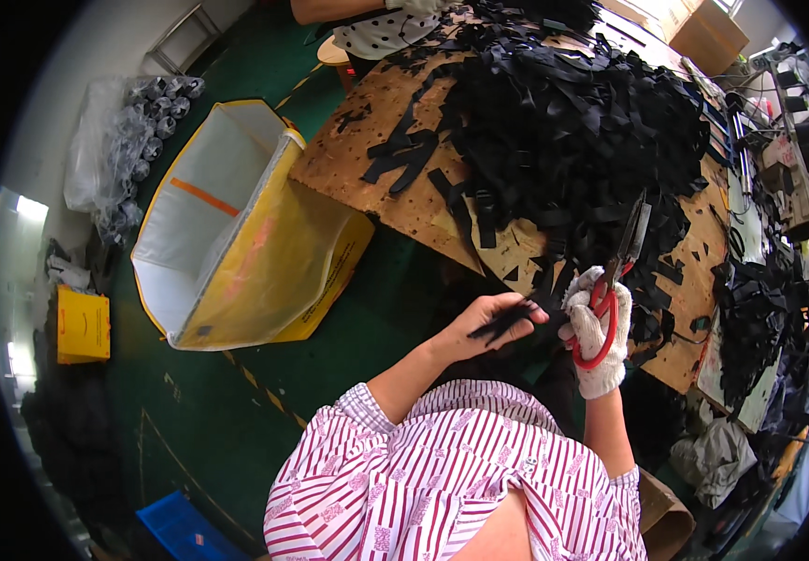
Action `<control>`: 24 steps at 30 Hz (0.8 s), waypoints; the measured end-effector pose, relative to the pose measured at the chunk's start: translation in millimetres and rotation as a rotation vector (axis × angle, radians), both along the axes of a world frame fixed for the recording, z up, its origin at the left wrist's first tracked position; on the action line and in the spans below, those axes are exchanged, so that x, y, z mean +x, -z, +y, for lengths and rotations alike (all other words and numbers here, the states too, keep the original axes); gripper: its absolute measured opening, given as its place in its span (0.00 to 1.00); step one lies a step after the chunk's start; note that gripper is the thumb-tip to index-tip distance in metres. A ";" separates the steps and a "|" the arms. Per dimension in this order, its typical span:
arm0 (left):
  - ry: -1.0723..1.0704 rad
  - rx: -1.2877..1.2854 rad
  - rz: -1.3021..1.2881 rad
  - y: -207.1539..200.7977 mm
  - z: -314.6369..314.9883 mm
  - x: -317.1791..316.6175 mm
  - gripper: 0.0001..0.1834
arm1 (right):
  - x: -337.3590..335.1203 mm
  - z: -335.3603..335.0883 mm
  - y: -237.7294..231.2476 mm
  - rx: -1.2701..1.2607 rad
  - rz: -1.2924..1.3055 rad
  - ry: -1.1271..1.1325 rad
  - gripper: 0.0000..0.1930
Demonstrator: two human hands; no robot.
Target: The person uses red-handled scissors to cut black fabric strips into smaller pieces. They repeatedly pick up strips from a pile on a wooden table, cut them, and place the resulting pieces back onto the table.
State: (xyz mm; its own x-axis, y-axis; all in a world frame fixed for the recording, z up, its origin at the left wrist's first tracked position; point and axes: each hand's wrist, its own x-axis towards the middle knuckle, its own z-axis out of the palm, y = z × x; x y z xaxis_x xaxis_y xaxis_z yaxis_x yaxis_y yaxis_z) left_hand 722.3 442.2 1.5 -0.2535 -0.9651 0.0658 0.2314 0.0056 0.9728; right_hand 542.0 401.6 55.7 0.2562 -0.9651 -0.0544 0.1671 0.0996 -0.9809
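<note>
To cut cleanly, the strap should be held taut and steady near the blades, fingers kept back from the edge, and the blades set square across the webbing before they close. On the left, a large yellow and white bag (236, 234) stands open on the green floor (227, 411) just beside the board's corner. The left hand (488, 323), bare, pinches a short black strap piece (507, 321) between thumb and curled fingers, holding it just off the near edge of the worktable (348, 159), close to the person's lap. Right of it, the right hand (596, 341), in a white knit glove, has its fingers through the red handles of a pair of scissors (621, 266); the dark blades point up and away, and whether they stand parted I cannot tell. The strap piece looks flat, narrow and limp, matte black webbing, one end sticking out toward the scissors. Beyond both hands a big heap of black strap offcuts (572, 122) covers the worn brown board.
</note>
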 end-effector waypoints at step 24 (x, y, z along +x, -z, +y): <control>-0.364 0.288 0.075 1.6 -13.9 -2.6 0.12 | -44.7 60.9 57.1 -0.042 0.671 -0.113 0.31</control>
State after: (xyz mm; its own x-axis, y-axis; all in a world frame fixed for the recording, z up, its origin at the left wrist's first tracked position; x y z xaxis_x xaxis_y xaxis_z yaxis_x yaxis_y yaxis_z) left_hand 719.6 428.3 0.0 0.0999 -0.9721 -0.2122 0.3340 -0.1681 0.9275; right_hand 497.3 462.5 -1.4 0.2793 -0.9392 -0.1995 -0.4881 0.0401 -0.8719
